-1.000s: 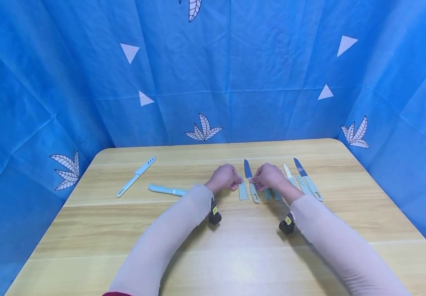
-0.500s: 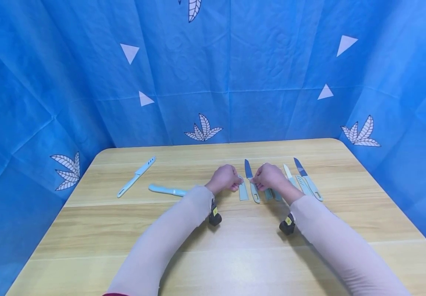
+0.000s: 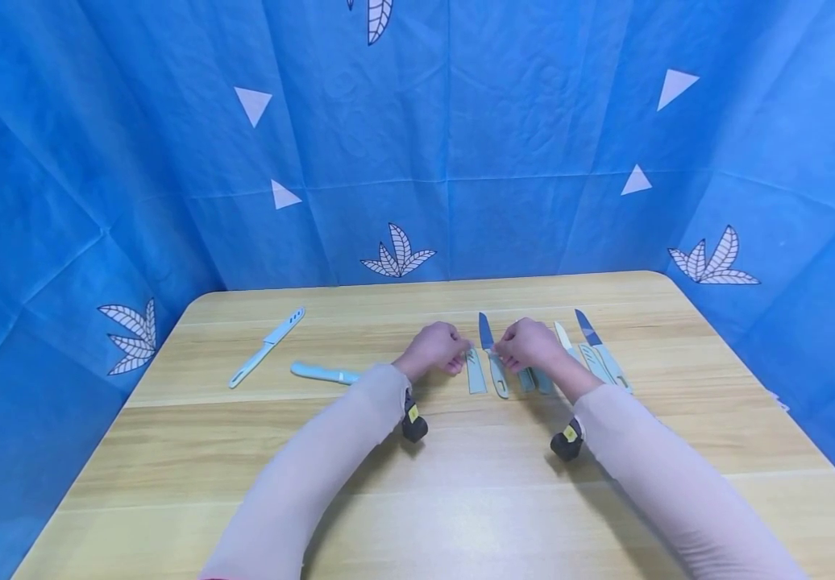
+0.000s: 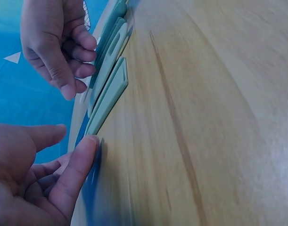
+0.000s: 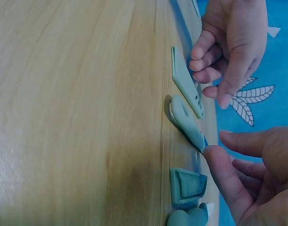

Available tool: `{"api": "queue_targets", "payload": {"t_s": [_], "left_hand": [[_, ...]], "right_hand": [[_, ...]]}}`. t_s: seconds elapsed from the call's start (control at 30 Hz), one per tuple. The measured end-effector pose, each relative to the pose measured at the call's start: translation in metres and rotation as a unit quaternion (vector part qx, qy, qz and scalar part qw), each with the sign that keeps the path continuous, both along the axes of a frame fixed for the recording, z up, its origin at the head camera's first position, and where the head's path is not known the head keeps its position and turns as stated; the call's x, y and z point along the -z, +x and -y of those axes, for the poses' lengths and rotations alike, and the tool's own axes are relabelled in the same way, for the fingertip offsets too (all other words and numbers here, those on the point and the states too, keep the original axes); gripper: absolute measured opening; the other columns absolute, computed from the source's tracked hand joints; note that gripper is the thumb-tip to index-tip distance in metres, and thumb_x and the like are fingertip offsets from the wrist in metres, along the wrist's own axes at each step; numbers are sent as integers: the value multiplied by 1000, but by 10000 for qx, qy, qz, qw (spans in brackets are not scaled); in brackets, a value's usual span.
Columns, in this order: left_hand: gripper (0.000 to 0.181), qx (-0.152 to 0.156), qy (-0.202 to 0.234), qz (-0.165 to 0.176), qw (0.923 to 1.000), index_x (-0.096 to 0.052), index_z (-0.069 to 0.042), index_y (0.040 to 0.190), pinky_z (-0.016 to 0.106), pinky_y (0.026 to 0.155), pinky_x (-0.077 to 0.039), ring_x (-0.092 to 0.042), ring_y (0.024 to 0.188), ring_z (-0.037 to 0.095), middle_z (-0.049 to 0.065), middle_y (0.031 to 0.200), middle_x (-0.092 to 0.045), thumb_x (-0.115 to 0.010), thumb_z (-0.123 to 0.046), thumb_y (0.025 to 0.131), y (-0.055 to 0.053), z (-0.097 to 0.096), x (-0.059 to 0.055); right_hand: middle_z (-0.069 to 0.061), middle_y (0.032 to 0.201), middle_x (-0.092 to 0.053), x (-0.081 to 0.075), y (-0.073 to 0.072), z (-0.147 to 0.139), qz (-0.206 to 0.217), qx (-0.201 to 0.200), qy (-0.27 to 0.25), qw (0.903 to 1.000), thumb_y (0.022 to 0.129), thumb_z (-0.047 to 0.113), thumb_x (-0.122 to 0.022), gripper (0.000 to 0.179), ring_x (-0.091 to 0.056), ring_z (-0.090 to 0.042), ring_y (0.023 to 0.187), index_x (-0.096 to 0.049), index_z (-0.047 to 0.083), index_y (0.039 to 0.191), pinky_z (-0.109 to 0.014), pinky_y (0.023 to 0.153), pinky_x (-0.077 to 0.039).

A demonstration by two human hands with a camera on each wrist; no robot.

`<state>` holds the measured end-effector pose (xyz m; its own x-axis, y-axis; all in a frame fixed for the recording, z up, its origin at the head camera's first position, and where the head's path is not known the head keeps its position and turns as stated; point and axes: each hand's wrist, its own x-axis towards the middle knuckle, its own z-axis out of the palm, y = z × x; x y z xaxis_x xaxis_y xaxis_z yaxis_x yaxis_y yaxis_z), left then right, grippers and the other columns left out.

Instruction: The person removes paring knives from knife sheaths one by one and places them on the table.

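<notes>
A light blue-green knife sheath (image 3: 476, 374) lies flat in front of my left hand (image 3: 430, 351). That hand's thumb and index finger are spread apart, one fingertip right at the slotted end of the sheath in the left wrist view. Beside the sheath lies a knife (image 3: 498, 379) with a dark blade and a pale blue-green looped handle. Over its neck, where blade meets handle, hovers my right hand (image 3: 529, 345). In the right wrist view, the right index fingertip (image 5: 210, 151) is at the knife's neck, while the thumb stands away from it. Neither hand is closed around anything.
Right of the hands lie another sheath (image 3: 526, 380), a white-bladed knife (image 3: 563, 333), a slotted sheath (image 3: 591, 360) and a larger dark-bladed knife (image 3: 587, 327). To the left are a sheathed knife (image 3: 267, 346) and a blue-handled knife (image 3: 319, 372), partly behind the sleeve. A blue curtain (image 3: 446, 145) surrounds the table.
My left hand has drawn slightly left, uncovering more of the sheath's far end. The right hand has stayed nearly still; the knife and sheath lie where they were.
</notes>
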<state>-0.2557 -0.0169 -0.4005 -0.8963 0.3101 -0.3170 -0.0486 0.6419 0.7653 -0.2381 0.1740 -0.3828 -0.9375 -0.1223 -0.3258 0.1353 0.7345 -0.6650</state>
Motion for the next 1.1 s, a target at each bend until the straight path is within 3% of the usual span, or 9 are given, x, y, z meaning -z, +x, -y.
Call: {"api": "queue_targets", "payload": {"t_s": [0.33, 0.73, 0.97, 1.1], "left_hand": [[37, -15, 437, 14, 9990, -62, -2, 98, 28, 62, -60, -68, 66, 20, 10, 80, -67, -52, -38, 102, 3, 11, -1], [44, 50, 990, 120, 9950, -61, 5, 104, 31, 65, -61, -68, 70, 23, 14, 83, -67, -51, -39, 102, 6, 30, -6], [50, 37, 1109, 187, 9936, -59, 8, 111, 32, 66, -62, -68, 71, 23, 15, 84, -67, -50, -40, 102, 8, 44, -14], [54, 62, 1116, 198, 9935, -59, 10, 113, 33, 67, -62, -67, 71, 23, 15, 84, -66, -49, -42, 102, 9, 51, -18]], "right_hand": [[-11, 78, -68, 1, 0, -2, -10, -44, -198, 9998, 104, 27, -51, 38, -67, -19, 69, -67, -4, 89, -30, 63, -61], [-13, 80, -69, -1, 2, -6, 84, 96, -712, 9974, 106, 39, -42, 54, -68, -21, 70, -66, -8, 96, -33, 64, -62], [-13, 80, -68, 0, 2, -6, 71, 170, -847, 9962, 105, 42, -41, 54, -67, -22, 70, -65, -6, 96, -34, 64, -61], [-12, 80, -67, -2, 3, -5, -17, 10, -806, 9967, 105, 40, -42, 53, -66, -20, 71, -65, -6, 97, -33, 64, -60]]}}
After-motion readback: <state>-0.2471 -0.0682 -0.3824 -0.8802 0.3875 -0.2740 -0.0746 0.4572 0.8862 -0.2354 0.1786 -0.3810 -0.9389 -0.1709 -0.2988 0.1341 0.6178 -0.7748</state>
